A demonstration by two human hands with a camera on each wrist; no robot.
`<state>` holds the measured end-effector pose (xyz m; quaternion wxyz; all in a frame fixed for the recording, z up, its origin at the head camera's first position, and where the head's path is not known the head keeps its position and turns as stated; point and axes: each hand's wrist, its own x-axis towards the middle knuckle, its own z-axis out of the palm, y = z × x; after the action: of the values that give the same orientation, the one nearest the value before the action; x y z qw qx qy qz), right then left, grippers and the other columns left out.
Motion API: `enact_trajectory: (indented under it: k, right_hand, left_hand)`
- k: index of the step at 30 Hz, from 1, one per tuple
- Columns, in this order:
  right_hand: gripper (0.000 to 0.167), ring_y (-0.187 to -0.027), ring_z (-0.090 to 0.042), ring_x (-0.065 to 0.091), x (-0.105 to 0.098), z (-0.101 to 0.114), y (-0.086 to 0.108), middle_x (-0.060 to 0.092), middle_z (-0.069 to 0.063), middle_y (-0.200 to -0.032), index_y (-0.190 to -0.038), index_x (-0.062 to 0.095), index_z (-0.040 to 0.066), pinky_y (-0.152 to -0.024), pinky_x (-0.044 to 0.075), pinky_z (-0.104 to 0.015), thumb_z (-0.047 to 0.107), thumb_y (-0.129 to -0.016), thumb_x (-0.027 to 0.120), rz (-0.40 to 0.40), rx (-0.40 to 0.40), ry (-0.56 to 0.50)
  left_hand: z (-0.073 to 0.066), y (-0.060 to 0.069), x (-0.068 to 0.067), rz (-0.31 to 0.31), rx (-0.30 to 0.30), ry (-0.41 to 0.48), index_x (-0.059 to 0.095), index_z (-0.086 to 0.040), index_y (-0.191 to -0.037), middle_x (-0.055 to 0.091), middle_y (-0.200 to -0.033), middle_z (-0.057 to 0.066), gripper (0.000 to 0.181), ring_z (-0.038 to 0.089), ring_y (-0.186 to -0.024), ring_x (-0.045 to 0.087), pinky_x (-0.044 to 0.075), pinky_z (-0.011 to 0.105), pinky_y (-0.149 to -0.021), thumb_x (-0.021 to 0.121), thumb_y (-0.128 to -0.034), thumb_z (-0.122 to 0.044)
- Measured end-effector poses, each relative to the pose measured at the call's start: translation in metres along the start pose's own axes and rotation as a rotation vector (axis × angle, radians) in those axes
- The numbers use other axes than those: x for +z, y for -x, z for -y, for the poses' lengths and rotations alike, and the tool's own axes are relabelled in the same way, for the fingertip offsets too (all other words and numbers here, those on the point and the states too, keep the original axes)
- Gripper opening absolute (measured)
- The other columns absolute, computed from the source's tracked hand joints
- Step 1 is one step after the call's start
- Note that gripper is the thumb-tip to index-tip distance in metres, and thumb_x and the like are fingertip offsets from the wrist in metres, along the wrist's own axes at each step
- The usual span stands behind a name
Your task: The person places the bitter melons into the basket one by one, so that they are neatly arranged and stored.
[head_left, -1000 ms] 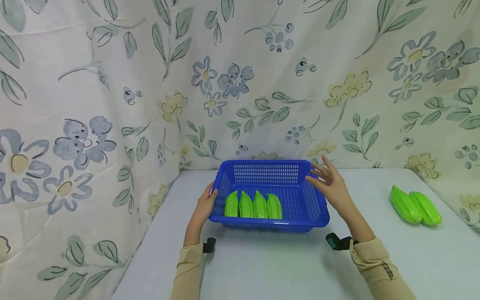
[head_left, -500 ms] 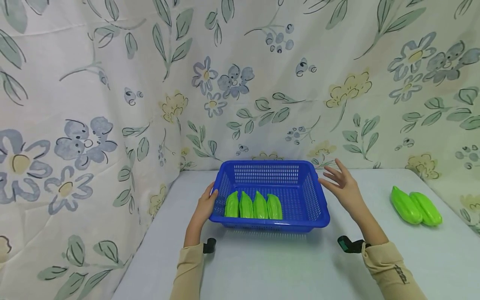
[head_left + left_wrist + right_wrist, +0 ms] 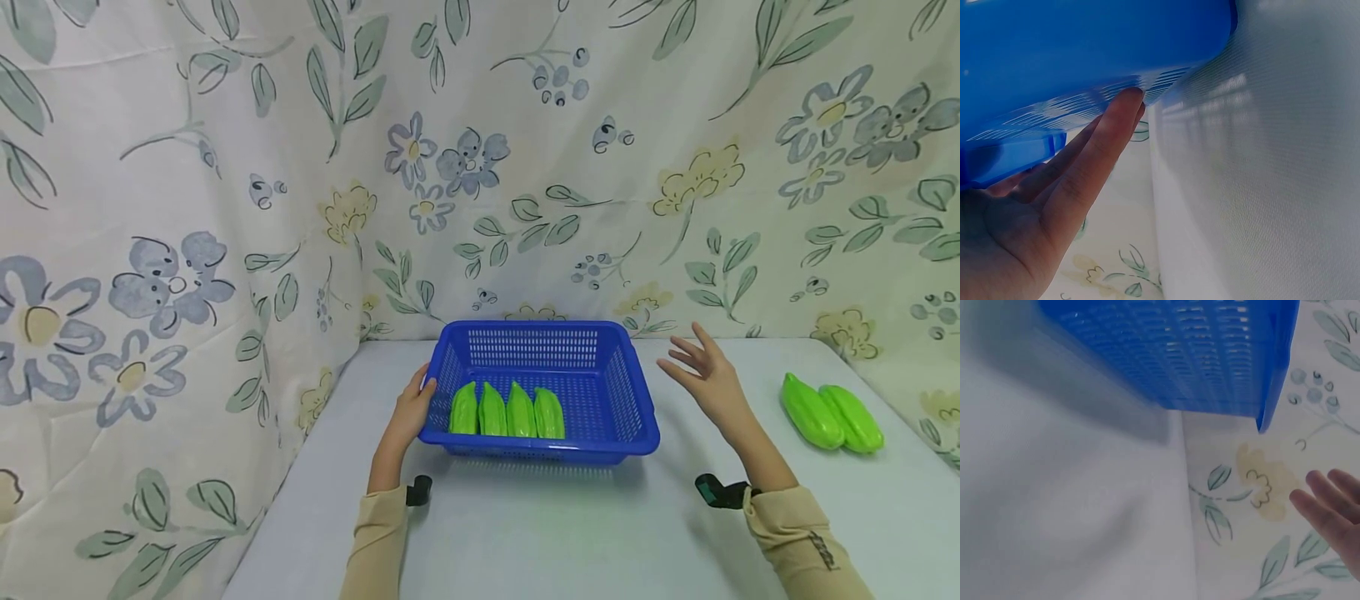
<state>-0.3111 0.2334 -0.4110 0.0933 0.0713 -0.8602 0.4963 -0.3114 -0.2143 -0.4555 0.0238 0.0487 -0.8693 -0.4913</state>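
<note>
Your white table [image 3: 540, 533] is fine for space, but the blue perforated basket [image 3: 592, 450] sits up toward the 12 o'clock edge, so I'd say one careless shove could send it into the curtain. I can't tell if its base is fully flat. Your left hand [image 3: 411, 410] pinches the basket's 9 o'clock side, thumb over the rim and fingers along the outside; pull down there with nothing bracing 3 o'clock and it'd probably tip or swivel. Your right hand [image 3: 708, 379] is off at 3 o'clock, fingers spread, holding nothing. The four ridged green fruits [image 3: 521, 412] in the basket line up from 6 to 8 o'clock, so a tilt could slide them together. The two loose fruits [image 3: 813, 412] sit touching, farther out at 3 o'clock; grab one sloppily and you'd likely roll its neighbour.
</note>
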Motion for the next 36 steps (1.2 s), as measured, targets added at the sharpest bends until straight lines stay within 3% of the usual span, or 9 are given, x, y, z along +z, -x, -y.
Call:
enact_trajectory:
  k: [14, 16, 21, 23, 28, 36]
  right_hand:
    - [0.097, -0.138, -0.051, 0.032, -0.021, -0.024, 0.003, 0.026, -0.026, -0.157, -0.157, -0.011, 0.014, -0.102, 0.034, -0.069, 0.042, -0.096, 0.060, -0.013, 0.059, 0.056]
    - [0.096, -0.139, -0.049, 0.032, -0.026, -0.029, 0.004, 0.027, -0.026, -0.156, -0.157, -0.010, 0.015, -0.108, 0.040, -0.054, 0.041, -0.096, 0.060, -0.023, 0.062, 0.083]
    - [0.095, -0.139, -0.050, 0.031, -0.037, -0.042, 0.006, 0.026, -0.028, -0.156, -0.157, -0.010, 0.014, -0.107, 0.042, -0.051, 0.038, -0.096, 0.060, -0.042, 0.063, 0.109]
    - [0.095, -0.139, -0.052, 0.028, -0.041, -0.048, 0.007, 0.023, -0.031, -0.156, -0.157, -0.010, 0.012, -0.104, 0.033, -0.064, 0.036, -0.097, 0.059, -0.043, 0.062, 0.090]
    - [0.094, -0.141, -0.053, 0.020, -0.052, -0.059, 0.009, 0.019, -0.035, -0.155, -0.156, -0.011, 0.009, -0.110, 0.022, -0.066, 0.032, -0.098, 0.058, -0.045, 0.060, 0.078]
    - [0.094, -0.140, -0.058, 0.015, -0.068, -0.069, 0.011, 0.017, -0.038, -0.154, -0.155, -0.012, 0.008, -0.108, 0.020, -0.069, 0.032, -0.098, 0.058, -0.043, 0.079, 0.117]
  left_hand:
    - [0.001, 0.000, 0.000, 0.004, -0.008, 0.001, 0.026, -0.015, -0.155, 0.032, -0.157, 0.020, 0.054, 0.046, -0.143, 0.033, 0.029, 0.066, -0.112, 0.035, -0.1056, -0.034]
    - [0.001, 0.000, 0.000, 0.004, -0.008, 0.003, 0.026, -0.015, -0.155, 0.032, -0.158, 0.020, 0.054, 0.045, -0.143, 0.032, 0.029, 0.065, -0.112, 0.035, -0.1056, -0.035]
    - [0.001, -0.001, 0.000, -0.001, -0.002, -0.001, 0.026, -0.015, -0.155, 0.032, -0.157, 0.020, 0.054, 0.046, -0.142, 0.034, 0.030, 0.065, -0.111, 0.035, -0.1056, -0.035]
    - [0.002, -0.001, 0.000, -0.002, -0.002, -0.002, 0.026, -0.015, -0.155, 0.033, -0.157, 0.020, 0.054, 0.046, -0.142, 0.034, 0.030, 0.065, -0.111, 0.035, -0.1055, -0.035]
    - [0.002, -0.001, 0.001, -0.004, -0.005, 0.003, 0.026, -0.015, -0.155, 0.032, -0.158, 0.019, 0.054, 0.044, -0.144, 0.031, 0.028, 0.065, -0.113, 0.035, -0.1055, -0.035]
    - [0.002, -0.002, 0.001, -0.006, -0.005, 0.004, 0.026, -0.015, -0.155, 0.032, -0.158, 0.019, 0.054, 0.044, -0.145, 0.029, 0.027, 0.066, -0.113, 0.035, -0.1056, -0.035]
